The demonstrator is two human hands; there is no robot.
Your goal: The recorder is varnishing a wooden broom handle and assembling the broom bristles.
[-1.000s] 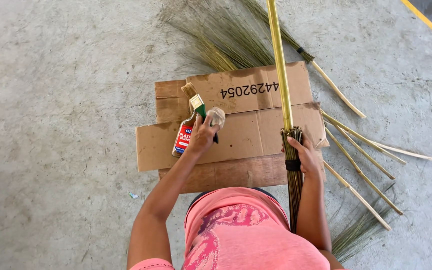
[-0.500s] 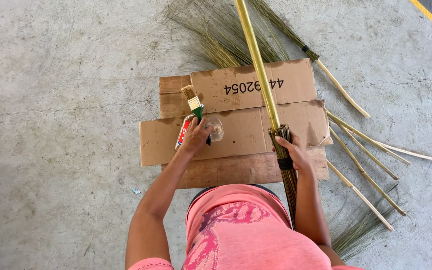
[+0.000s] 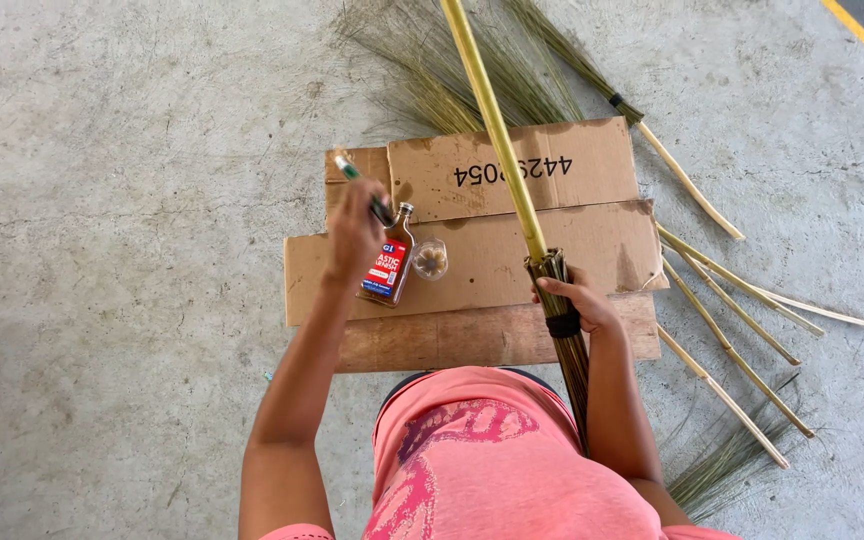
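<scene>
Left hand [image 3: 354, 232] raised, fingers closed around a small green-handled brush [image 3: 364, 187]; brush tip sits just above the open neck of the bottle [image 3: 390, 262]. Bottle: one, red label, dark liquid, upright on the cardboard [image 3: 512, 262], directly below the left grip. One small clear cup [image 3: 430, 259] just to the right of the bottle, touching or nearly so.

Right hand [image 3: 574, 300] clenched on the broom [image 3: 497, 125] at the black binding where the yellow stick enters the bristle bundle; the stick runs up and away from the grip, bristles trail back past the person's side.

Step in hand, as judged: loading the brush from the bottle to coat the broom. Next move would call for carrying the wet brush across to the binding under the right grip without dripping, while the right hand keeps the stick steady.

Count: cardboard sheets, three overlapping; wooden board [image 3: 472, 338] under them, one; spare sticks [image 3: 727, 315] lying right of the right grip, about five; loose grass bundle [image 3: 432, 70] beyond the cardboard, one
</scene>
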